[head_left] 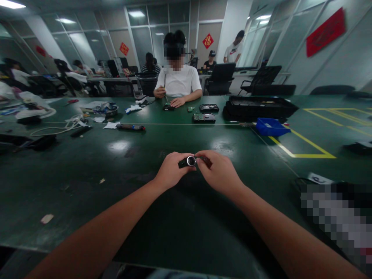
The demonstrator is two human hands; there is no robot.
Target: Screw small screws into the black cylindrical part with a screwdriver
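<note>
Above the green table, my left hand (171, 168) is closed round a small black device with a silver-ringed round end (191, 161). The ringed end faces me, and its dark inside shows. Its exact kind is unclear, as my fingers and palm cover part of the black body. From the other side comes my right hand (221, 170), its thumb and finger pinched close at the right edge of the ring. Something small and dark under its curled fingers is too blurred to name.
Across the table (87, 217) a person in a white shirt (178, 81) works on a small part with a tool. Circuit-board devices (204, 117), a black tray (258, 108) and a blue bin (271, 127) lie ahead right. An electric screwdriver (130, 127) and cables (58, 126) lie ahead left.
</note>
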